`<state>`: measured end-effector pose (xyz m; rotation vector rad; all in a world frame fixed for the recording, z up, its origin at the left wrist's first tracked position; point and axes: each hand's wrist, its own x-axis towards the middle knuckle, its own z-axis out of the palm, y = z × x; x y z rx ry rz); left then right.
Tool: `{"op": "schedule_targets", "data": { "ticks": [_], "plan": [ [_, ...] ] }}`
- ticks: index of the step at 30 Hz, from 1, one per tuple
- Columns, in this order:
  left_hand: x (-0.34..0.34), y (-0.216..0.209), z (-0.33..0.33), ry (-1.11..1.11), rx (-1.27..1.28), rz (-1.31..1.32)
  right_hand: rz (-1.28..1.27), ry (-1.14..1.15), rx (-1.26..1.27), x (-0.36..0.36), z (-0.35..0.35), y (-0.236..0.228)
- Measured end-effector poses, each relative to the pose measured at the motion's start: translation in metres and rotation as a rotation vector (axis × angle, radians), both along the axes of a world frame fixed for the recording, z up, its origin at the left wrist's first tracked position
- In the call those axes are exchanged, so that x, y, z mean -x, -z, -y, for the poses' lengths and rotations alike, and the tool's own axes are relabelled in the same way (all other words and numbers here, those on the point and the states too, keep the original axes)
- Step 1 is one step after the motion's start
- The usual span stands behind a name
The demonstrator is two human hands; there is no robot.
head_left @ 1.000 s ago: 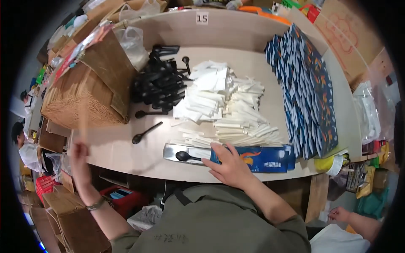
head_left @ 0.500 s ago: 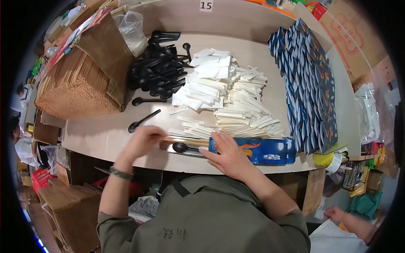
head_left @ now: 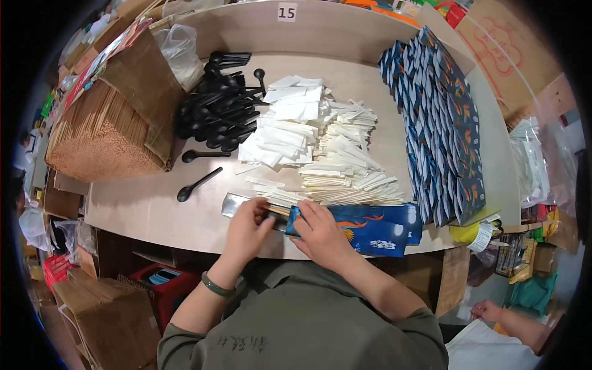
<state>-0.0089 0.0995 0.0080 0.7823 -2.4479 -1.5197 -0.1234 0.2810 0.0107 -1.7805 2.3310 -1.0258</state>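
Observation:
My left hand (head_left: pixel 248 233), with a dark bangle on its wrist, curls its fingers round the end of a pair of wooden chopsticks (head_left: pixel 279 210) at the front of the table. The chopsticks lead toward the mouth of a blue printed pouch (head_left: pixel 370 229). My right hand (head_left: pixel 320 237) grips that pouch near its mouth, thumb below and fingers on top. More blue pouches (head_left: pixel 412 223) lie under it. A shiny metal strip (head_left: pixel 232 204) shows beside my left hand. No black spoon shows between my hands.
Past my hands lie white paper packets (head_left: pixel 280 142) and thin wrapped sticks (head_left: pixel 345 163). Black spoons (head_left: pixel 216 111) are heaped at left, two lying apart. A carton of chopsticks (head_left: pixel 105 135) stands far left, rows of filled pouches (head_left: pixel 438 123) at right. Another person's hand (head_left: pixel 487 310) shows lower right.
My left hand has moved right and nearer to me, close to the pouch mouth. The black spoon seen there earlier is out of sight. The pouch has tilted, its right end toward me.

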Motion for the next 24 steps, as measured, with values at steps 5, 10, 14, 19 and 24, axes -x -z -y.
{"op": "schedule_targets", "data": {
  "ticks": [5, 10, 14, 19, 24],
  "plan": [
    [0.015, 0.004, -0.018, 0.312, -0.621, -0.032, 0.062, 0.017, 0.150, 0.000, 0.001, 0.025],
    [-0.007, -0.023, -0.008, 0.348, 0.216, -0.036, -0.074, 0.035, 0.211, -0.001, 0.002, 0.018],
    [-0.021, -0.016, 0.009, 0.421, 0.950, -0.240, -0.118, -0.012, 0.244, -0.017, 0.011, 0.010],
    [0.006, -0.029, 0.021, 0.234, 1.034, -0.350, -0.369, -0.104, 0.071, 0.025, 0.004, -0.087],
    [-0.002, -0.034, 0.025, 0.062, 0.195, 0.026, -0.459, 0.168, 0.006, 0.183, -0.064, -0.144]
  ]
}}
